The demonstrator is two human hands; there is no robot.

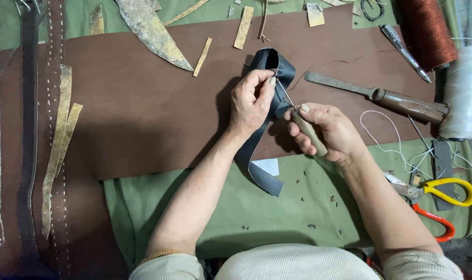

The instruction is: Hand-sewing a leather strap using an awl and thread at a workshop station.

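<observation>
My left hand (250, 101) is curled, pinching a looped dark leather strap (262, 150) near mid-surface, over the brown leather sheet (142, 103). My right hand (327, 129) is fisted around a wooden-handled awl (301, 122), its thin metal tip at the strap. Strap is smooth and matte, tail trailing toward the near edge.

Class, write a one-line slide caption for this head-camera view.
Left hand grips a dark folded leather strap while right hand presses a wooden-handled awl into it.
</observation>
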